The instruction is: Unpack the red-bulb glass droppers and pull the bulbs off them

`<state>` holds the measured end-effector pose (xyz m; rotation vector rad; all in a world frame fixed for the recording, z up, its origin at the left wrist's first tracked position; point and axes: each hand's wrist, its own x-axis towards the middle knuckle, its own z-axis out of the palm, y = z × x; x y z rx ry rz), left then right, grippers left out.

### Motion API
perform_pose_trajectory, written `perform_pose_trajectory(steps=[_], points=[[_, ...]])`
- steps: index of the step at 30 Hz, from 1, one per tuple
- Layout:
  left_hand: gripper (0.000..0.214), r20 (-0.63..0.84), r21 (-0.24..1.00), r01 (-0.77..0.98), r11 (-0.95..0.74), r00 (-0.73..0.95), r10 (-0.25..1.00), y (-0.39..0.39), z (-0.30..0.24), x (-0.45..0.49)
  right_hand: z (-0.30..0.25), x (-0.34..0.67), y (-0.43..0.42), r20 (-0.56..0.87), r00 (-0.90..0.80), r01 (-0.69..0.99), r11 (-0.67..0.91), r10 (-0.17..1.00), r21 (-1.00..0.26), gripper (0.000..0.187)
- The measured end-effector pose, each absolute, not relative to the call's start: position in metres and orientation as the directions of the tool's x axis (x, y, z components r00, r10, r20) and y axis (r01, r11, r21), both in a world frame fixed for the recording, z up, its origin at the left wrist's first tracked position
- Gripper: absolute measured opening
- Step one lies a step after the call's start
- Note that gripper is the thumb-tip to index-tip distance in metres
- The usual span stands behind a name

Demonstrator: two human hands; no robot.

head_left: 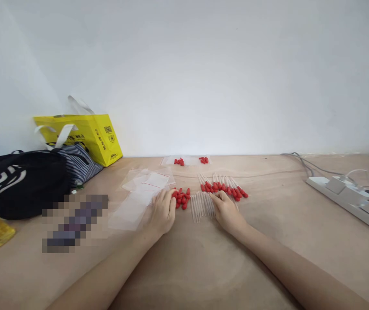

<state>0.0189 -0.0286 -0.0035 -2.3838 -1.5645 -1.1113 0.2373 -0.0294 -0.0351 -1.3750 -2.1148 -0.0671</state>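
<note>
Fig.: L hand (162, 212) & R hand (227, 211) working at bulbs (181, 199) & tubes (198, 206), table (184, 267) ctr.
L hand is curving, fingers close tog., at L edge of red bulbs; can't tell if gripping one. R hand is bending, thumb & forefinger narrow, at R end of clear tubes; grip unclear. Bulbs are lying just L of tubes; capped tubes (224, 188) are fanning out behind, to R. Clear bags (126, 213) are lying flat beside L hand; extra bulbs (179, 162) are resting nr wall (236, 86).

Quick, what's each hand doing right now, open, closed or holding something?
Left hand: partly curled at the red bulbs; can't tell if gripping any.
Right hand: curled at the clear tubes; grip can't be told.
</note>
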Motion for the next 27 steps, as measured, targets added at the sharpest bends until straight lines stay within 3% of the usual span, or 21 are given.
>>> perform_pose_trajectory(steps=[5,15,19,22,27], points=[[0.024,0.672,0.447,0.843,-0.299,-0.097,0.734,-0.005,-0.005,-0.003,-0.028,0.221,-0.025,0.456,-0.256,0.907,0.376,0.852,-0.192,0.031],[0.016,0.538,0.279,0.931,-0.234,0.051,0.841,0.003,-0.002,-0.013,-0.029,0.205,-0.027,0.501,-0.289,0.891,0.421,0.816,-0.172,0.024],[0.021,0.491,0.3,0.928,-0.221,0.049,0.87,0.004,-0.004,-0.015,-0.024,0.21,-0.038,0.539,-0.297,0.883,0.442,0.788,-0.159,0.032],[0.022,0.542,0.32,0.928,-0.191,-0.013,0.841,0.004,-0.004,-0.018,-0.019,0.218,-0.047,0.549,-0.38,0.843,0.523,0.744,-0.125,0.03],[0.021,0.613,0.326,0.927,-0.186,-0.058,0.788,0.002,-0.004,-0.017,-0.015,0.225,-0.051,0.524,-0.511,0.744,0.656,0.681,-0.127,0.058]])
